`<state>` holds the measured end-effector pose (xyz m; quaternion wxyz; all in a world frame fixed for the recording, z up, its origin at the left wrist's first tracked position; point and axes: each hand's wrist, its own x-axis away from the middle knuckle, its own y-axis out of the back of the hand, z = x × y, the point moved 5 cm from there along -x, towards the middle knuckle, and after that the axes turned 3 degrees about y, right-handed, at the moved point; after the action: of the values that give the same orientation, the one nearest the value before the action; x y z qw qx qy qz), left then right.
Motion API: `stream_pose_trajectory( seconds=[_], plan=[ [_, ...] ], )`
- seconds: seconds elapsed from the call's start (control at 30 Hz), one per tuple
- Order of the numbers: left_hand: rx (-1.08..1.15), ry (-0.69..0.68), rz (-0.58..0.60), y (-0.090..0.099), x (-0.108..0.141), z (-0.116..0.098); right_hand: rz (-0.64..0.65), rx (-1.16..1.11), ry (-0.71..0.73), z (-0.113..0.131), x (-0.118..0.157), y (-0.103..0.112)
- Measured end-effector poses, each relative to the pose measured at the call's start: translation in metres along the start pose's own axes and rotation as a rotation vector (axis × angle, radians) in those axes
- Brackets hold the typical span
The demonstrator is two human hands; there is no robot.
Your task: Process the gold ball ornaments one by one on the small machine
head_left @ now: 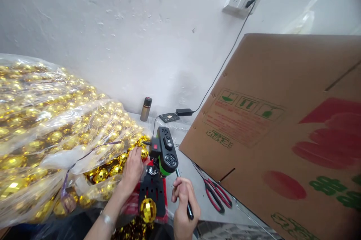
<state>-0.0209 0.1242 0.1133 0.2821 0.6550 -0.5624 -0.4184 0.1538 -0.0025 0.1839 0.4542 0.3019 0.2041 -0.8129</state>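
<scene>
My left hand (133, 166) reaches to gold mirrored balls (143, 152) at the opening of a clear plastic bag, left of a small black and green machine (167, 153). Its fingertips are bent against the balls; whether they grip one is hard to see. In my right hand (184, 204) is a thin tool with a black handle (190, 211), its shaft pointing up toward the machine. A single gold ball (148, 210) sits at the near end of the machine's black slotted base plate (152, 185).
A large clear bag (56, 120) of gold balls fills the left. Red-handled pliers (217, 195) lie right of my right hand, beside a big cardboard box (270, 120). Behind the machine stand a dark-capped bottle (146, 109) and a black adapter (184, 112) with its cable.
</scene>
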Motion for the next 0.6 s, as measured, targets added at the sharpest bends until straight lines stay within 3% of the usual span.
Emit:
stream_pose_trajectory(
  seconds=[0.07,0.13,0.3,0.43,0.6],
  plan=[
    [-0.035,0.038,0.052,-0.007,-0.033,-0.007,0.007,0.002,0.000,-0.001,0.000,0.000],
    [-0.033,0.046,0.100,-0.019,-0.049,-0.012,0.035,0.011,-0.002,-0.003,0.000,0.001],
    [0.047,0.091,0.171,-0.038,-0.047,-0.011,0.035,0.018,0.044,-0.001,0.001,0.002],
    [0.234,0.142,0.130,-0.026,-0.039,0.002,0.045,0.025,0.038,0.007,-0.003,-0.001],
    [0.563,0.240,0.045,0.008,-0.010,0.020,0.035,0.030,0.010,0.027,-0.020,-0.004]
  ],
)
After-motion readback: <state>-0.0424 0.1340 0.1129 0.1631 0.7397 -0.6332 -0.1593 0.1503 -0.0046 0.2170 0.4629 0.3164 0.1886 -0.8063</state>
